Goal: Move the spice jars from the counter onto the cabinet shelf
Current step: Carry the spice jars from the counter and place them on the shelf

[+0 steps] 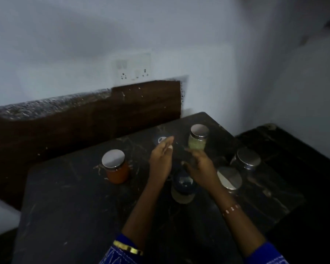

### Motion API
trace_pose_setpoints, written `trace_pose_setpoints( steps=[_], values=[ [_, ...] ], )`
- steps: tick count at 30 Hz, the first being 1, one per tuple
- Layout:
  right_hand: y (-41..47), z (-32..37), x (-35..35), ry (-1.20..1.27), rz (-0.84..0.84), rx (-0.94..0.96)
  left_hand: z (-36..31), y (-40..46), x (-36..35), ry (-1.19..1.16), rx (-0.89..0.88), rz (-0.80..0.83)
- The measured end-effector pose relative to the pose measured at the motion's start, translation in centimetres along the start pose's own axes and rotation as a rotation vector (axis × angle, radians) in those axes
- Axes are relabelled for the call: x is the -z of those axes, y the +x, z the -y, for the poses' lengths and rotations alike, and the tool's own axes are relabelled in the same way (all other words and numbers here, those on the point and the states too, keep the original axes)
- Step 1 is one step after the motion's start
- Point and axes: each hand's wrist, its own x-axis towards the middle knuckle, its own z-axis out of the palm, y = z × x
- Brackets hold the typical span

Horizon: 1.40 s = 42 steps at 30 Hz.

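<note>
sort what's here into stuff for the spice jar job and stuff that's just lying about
For the job:
- orange-filled glass jar, silver lid
- pale green glass jar, silver lid
- dark-lidded jar
- two silver-lidded jars
- black counter

Lying about:
- white wall socket
- brown wooden backsplash

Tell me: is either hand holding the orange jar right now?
No, the orange jar stands alone on the counter, apart from the left hand and right hand.
</note>
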Motion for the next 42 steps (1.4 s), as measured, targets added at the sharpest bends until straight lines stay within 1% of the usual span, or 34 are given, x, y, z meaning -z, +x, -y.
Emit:
trace_pose_setpoints(
  steps=[3, 5, 7, 13, 16, 20, 22, 24, 26, 27, 29, 31, 32, 34, 38, 40, 42],
  values=[
    [-1.4, -3.4, -2.2, -0.095, 0.179, -0.129, 3.8, -1.8, -0.5, 0.032, 0.188, 0.020],
    [-2.1, -4.7, -3.6, -0.135, 0.246, -0.167, 5.9, -2.9, -0.9, 0.054, 0.282, 0.011],
    [-2.5, -5.3, -4.5, -0.140, 0.245, -0.164, 7.2, -3.7, -1.0, 0.060, 0.328, 0.006],
    [-2.0, -4.8, -4.1, -0.061, 0.136, -0.125, 7.9, -4.3, -0.2, 0.049, 0.402, -0.005],
    [-1.5, -4.2, -3.1, 0.143, 0.135, -0.143, 7.5, -4.4, 0.7, 0.035, 0.394, 0.014],
    [-0.5, -2.0, -0.3, 0.594, 0.243, -0.161, 6.0, -4.0, 2.5, -0.010, 0.352, 0.033],
    [0.1, -0.8, 1.3, 0.775, 0.280, -0.140, 5.1, -3.7, 3.3, -0.149, 0.396, 0.086],
    [0.6, -0.1, 2.3, 0.960, 0.319, -0.133, 4.5, -3.5, 3.9, -0.325, 0.456, 0.176],
    [0.9, 0.4, 2.8, 1.097, 0.325, -0.130, 3.8, -3.6, 3.6, -0.438, 0.455, 0.265],
    [1.1, 0.5, 2.7, 1.121, 0.305, -0.137, 3.4, -3.8, 3.2, -0.474, 0.442, 0.275],
    [1.5, 0.5, 2.6, 1.115, 0.209, -0.175, 2.9, -4.2, 1.9, -0.497, 0.372, 0.217],
    [1.9, 0.3, 2.4, 1.039, 0.118, -0.215, 3.0, -4.4, 0.6, -0.468, 0.268, 0.083],
    [2.0, 0.1, 2.4, 0.993, 0.106, -0.225, 2.9, -4.5, 0.0, -0.450, 0.224, 0.023],
    [2.0, 0.0, 2.1, 0.929, 0.131, -0.225, 2.8, -4.5, -0.9, -0.387, 0.137, -0.079],
    [2.1, -0.4, 2.1, 0.955, 0.217, -0.218, 2.0, -4.1, -1.9, -0.329, -0.025, -0.221],
    [2.4, -0.7, 2.5, 1.032, 0.251, -0.228, 1.6, -3.6, -2.1, -0.318, -0.041, -0.279],
    [2.8, -0.9, 2.8, 1.112, 0.285, -0.242, 1.5, -3.1, -2.3, -0.314, 0.021, -0.309]
  ],
)
